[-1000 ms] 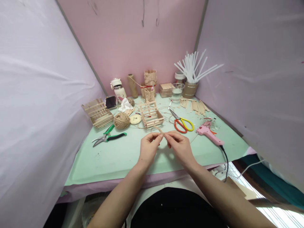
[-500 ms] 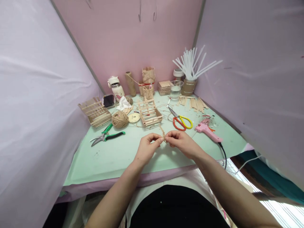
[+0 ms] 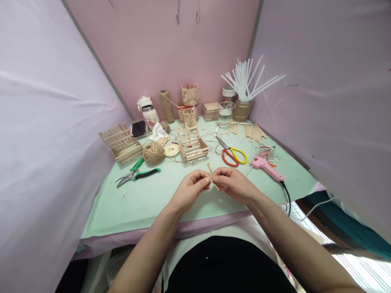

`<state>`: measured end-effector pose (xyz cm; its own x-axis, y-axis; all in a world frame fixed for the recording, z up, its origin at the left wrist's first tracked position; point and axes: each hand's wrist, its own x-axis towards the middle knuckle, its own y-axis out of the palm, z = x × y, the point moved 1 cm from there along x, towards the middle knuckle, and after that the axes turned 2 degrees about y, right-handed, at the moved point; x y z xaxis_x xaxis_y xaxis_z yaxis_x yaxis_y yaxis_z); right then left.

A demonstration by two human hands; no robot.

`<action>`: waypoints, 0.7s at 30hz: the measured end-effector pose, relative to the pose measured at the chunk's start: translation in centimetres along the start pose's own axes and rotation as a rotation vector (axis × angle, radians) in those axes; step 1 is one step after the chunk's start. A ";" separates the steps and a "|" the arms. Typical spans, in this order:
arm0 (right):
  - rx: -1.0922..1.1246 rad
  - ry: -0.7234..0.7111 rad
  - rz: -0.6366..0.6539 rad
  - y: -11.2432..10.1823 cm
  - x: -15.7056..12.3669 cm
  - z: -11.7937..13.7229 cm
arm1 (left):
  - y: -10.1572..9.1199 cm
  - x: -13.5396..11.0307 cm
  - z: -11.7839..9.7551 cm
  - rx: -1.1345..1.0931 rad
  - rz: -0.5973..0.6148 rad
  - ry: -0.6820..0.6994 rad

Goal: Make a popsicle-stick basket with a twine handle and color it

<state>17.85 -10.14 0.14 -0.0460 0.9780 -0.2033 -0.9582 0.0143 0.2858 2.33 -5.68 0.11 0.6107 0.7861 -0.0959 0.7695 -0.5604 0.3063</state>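
Observation:
A short piece of knotted or braided tan twine (image 3: 211,176) is pinched between my two hands over the front of the green tabletop (image 3: 134,211). On its left side, my left hand (image 3: 194,188) grips it with thumb and fingertips. My right hand (image 3: 233,183) pinches it from the right, fingertips close to those of the left. One end of the twine sticks up above the fingers and another pokes out below. Just beyond the hands stands a small craft-stick crate (image 3: 194,150) with a slatted back. Fingers hide the middle of the twine.
Scissors (image 3: 232,154) and a pink glue gun (image 3: 269,167) with a cord lie on the right. Green-handled pruning shears (image 3: 134,176), a twine ball (image 3: 153,153) and a slatted stick tray (image 3: 125,146) are left. A water cup (image 3: 225,116) stands behind.
The twine between my fingers has turned a little, and its lower end now shows below them. Both hands keep their pinch in nearly the same spot. The view has shifted slightly.

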 end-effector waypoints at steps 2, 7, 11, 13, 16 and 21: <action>0.052 0.021 0.020 0.2 -0.1 0.0 | 0.0 -0.1 -0.1 -0.066 0.023 -0.030; 0.072 0.019 0.015 0.3 -0.3 -0.1 | -0.1 -0.3 -0.1 -0.046 0.052 -0.023; -0.149 -0.041 -0.065 0.0 -0.4 0.0 | -0.3 -0.1 0.1 0.237 -0.044 0.114; -0.221 -0.053 -0.089 -0.1 -0.4 0.1 | -0.3 0.0 0.1 0.353 -0.084 0.179; -0.255 -0.067 -0.110 -0.1 -0.3 0.0 | -0.1 0.0 0.1 0.434 -0.121 0.220; -0.297 -0.110 -0.131 0.0 -0.4 -0.1 | 0.2 -0.2 0.2 0.491 -0.176 0.282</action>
<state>17.80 -10.53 0.15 0.0979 0.9887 -0.1136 -0.9951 0.0958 -0.0244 2.44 -6.04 -0.01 0.4442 0.8795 0.1706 0.8924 -0.4175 -0.1715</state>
